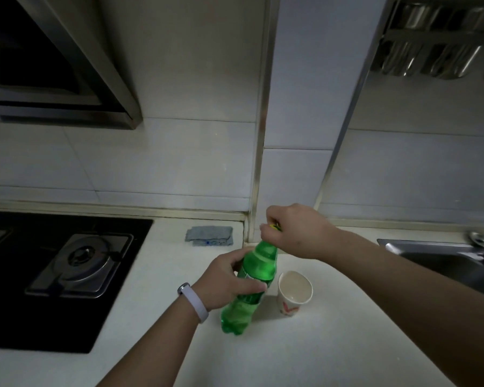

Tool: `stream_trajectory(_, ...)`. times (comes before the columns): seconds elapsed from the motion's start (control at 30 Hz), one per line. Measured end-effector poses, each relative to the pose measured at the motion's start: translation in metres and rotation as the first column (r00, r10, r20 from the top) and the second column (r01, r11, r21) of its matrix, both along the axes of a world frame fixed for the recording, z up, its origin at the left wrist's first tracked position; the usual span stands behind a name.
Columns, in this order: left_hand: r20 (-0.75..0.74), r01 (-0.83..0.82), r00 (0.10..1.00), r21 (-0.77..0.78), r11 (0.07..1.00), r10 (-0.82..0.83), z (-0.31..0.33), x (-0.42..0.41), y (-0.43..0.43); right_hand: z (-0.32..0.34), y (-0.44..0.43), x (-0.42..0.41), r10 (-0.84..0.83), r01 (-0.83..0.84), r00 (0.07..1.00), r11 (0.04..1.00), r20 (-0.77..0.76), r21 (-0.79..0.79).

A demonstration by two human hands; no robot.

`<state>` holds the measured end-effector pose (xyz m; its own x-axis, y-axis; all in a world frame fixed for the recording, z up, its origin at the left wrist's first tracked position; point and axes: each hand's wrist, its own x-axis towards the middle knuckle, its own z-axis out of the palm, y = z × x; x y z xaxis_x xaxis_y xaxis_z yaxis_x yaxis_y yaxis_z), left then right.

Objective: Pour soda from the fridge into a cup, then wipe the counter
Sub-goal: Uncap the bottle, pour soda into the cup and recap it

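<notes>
- Bottle (249, 286) stands on the counter (333, 344) mid-way, clamped by left hand (227, 280); right hand (294, 230) pinches its cap (274, 226).
- Cup (294, 292) just beside looks empty; pouring and wiping with the cloth (209, 235) remain.

I can't see most of the bottle cap (274, 226); my right hand (296, 230) covers it. My left hand (229, 280) hides the bottle (259, 263) label. The sink (444, 255) and stove (53, 275) are cut off.
</notes>
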<state>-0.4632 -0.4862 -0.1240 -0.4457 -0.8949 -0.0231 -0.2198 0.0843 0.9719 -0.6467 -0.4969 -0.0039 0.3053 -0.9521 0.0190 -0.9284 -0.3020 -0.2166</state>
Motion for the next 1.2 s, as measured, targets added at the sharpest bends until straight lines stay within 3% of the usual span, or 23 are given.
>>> stream_trajectory(0.1,0.032,-0.106,0.994,-0.035,0.994,0.107,0.004,-0.006,-0.001,-0.001,-0.005,0.004,-0.185,0.185,0.982,0.983,-0.021,-0.006)
stream_trajectory(0.2,0.074,-0.162,0.983,-0.065,0.985,0.166,0.004,-0.010,-0.003,0.001,-0.005,0.006,-0.229,0.229,0.973,0.973,-0.015,0.031)
stream_trajectory(0.4,0.007,-0.107,0.994,-0.037,0.994,0.108,0.002,-0.006,-0.004,0.008,0.003,-0.002,0.028,-0.033,0.998,0.996,0.060,0.083)
stream_trajectory(0.57,-0.054,-0.034,0.998,0.030,0.999,0.036,0.000,-0.002,-0.002,0.013,0.000,-0.012,0.257,-0.276,0.959,0.945,0.121,0.176)
stream_trajectory(0.67,-0.033,-0.014,0.999,0.026,1.000,0.015,-0.003,-0.001,-0.002,0.013,-0.002,-0.011,0.239,-0.257,0.963,0.954,0.127,0.154)
stream_trajectory(0.77,0.018,-0.091,0.996,-0.019,0.996,0.091,-0.005,-0.004,-0.002,0.012,-0.003,-0.009,0.100,-0.102,0.995,0.993,0.026,0.053)
stream_trajectory(0.93,0.099,-0.189,0.975,-0.084,0.978,0.197,-0.007,-0.007,-0.005,0.009,-0.005,0.000,-0.088,0.091,0.995,0.993,-0.042,0.075)
stream_trajectory(1.03,0.101,-0.196,0.974,-0.084,0.977,0.204,-0.010,-0.008,-0.005,0.008,-0.004,0.004,-0.043,0.045,0.999,0.994,-0.027,0.100)
stream_trajectory(1.2,0.074,-0.127,0.988,-0.074,0.989,0.133,-0.015,-0.008,-0.006,0.015,-0.001,-0.006,0.202,-0.198,0.979,0.966,-0.003,0.168)
